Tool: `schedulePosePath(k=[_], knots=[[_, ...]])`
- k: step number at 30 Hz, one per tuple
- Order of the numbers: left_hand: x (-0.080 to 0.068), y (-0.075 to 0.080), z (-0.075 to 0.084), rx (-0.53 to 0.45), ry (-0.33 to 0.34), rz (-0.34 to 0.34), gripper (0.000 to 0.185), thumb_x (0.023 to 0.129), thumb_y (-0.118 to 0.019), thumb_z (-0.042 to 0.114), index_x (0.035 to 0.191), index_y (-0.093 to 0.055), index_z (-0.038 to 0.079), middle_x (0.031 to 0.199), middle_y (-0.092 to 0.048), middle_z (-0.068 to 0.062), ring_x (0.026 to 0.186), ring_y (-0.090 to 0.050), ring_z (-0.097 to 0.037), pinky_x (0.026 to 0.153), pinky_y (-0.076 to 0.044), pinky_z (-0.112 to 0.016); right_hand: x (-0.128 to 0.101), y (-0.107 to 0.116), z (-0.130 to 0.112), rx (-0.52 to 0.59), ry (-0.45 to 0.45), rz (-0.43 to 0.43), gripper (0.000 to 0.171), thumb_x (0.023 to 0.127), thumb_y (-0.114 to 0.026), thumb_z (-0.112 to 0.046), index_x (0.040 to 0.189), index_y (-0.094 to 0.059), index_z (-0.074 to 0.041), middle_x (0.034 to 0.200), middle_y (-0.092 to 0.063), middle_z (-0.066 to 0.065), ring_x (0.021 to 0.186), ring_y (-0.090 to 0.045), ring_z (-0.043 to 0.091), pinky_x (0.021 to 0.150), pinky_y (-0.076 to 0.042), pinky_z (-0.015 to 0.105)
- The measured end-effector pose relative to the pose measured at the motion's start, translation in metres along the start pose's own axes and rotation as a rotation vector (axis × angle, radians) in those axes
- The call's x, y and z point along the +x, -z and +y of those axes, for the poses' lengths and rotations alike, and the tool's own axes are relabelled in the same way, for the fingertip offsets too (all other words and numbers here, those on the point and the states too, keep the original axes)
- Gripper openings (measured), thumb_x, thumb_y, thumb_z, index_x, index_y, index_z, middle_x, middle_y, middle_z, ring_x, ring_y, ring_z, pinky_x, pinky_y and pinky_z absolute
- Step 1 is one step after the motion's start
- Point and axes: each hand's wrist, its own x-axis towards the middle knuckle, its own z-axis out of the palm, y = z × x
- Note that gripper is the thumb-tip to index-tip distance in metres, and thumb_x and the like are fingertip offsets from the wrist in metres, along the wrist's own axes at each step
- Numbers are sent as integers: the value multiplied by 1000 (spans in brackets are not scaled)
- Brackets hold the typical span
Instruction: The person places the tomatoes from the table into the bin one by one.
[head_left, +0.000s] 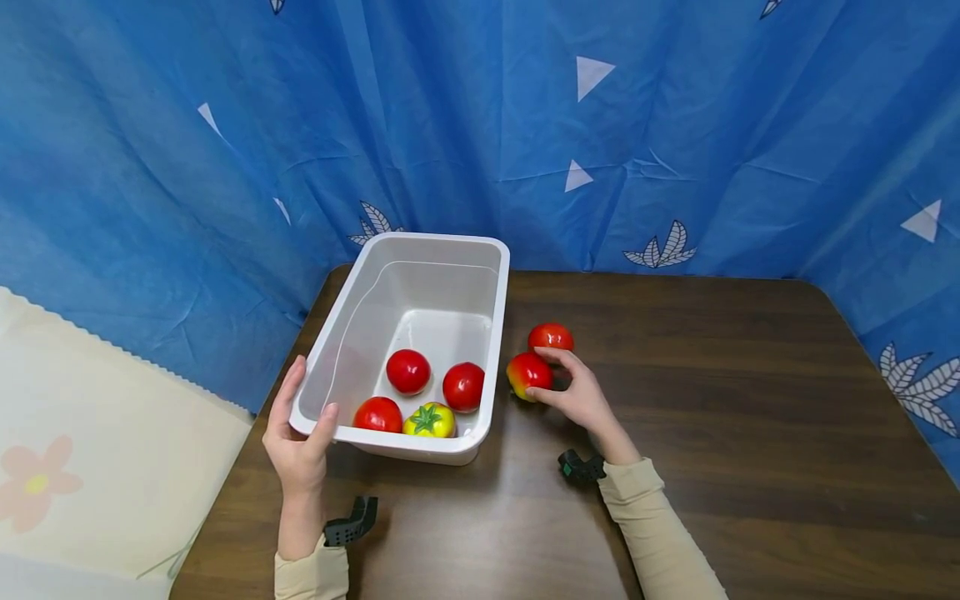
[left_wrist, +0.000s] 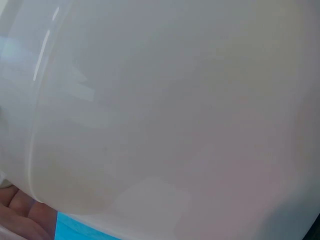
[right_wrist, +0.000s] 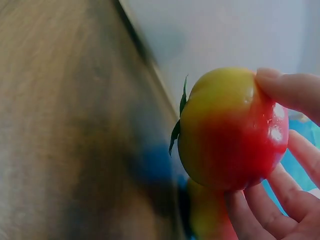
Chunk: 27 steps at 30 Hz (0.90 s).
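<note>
My left hand (head_left: 298, 450) grips the near left corner of a white plastic bin (head_left: 498, 333), thumb over the rim and fingers along the outside. In the left wrist view the bin's wall (left_wrist: 170, 110) fills nearly everything, with some fingers (left_wrist: 27, 215) at the lower left. Just right of the bin, my right hand (head_left: 583, 400) holds a red and yellow tomato (head_left: 528, 373) between thumb and fingers. Its green leafy top (right_wrist: 176, 122) points sideways in the right wrist view. Another tomato (head_left: 551, 335), red on top, sits on the table right behind it.
Several tomatoes lie in the bin's near half, among them a red one (head_left: 408, 372) and a yellow one (head_left: 430, 420) with its green top up. The bin stands on a dark wooden table (head_left: 720, 400). A blue curtain (head_left: 480, 117) hangs behind the table.
</note>
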Motion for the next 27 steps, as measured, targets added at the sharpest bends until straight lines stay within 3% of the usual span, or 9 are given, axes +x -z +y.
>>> schedulePosePath(k=[7,14,21,27], knots=[[0,1,-1,0,-9,-2,57,72,-54,-22,128,-49,-10,137,-45,-22,116,-47,-33,89,-49,-29,-2,8,-12,50,4,-2,63,72,-81,-15,129,-54,-10,128,-53,13,110,-51,34,92,-45,53],[0,0,0,0,6,1,57,73,-55,-21,129,-49,-10,138,-45,-22,117,-46,-34,90,-48,-29,-4,16,-25,62,55,5,63,73,-80,-14,129,-53,-9,127,-54,9,111,-51,28,91,-46,50],[0,1,-1,1,-4,0,56,73,-55,-20,128,-50,-10,137,-46,-22,116,-47,-33,89,-49,-28,-13,31,-82,60,99,1,60,74,-75,0,129,-50,4,127,-52,22,113,-49,35,92,-44,54],[1,2,-1,2,-11,-1,56,73,-55,-19,128,-50,-11,136,-47,-21,116,-47,-32,89,-49,-27,-9,40,-91,72,155,39,62,73,-75,3,130,-50,2,130,-52,19,115,-50,32,94,-44,53]])
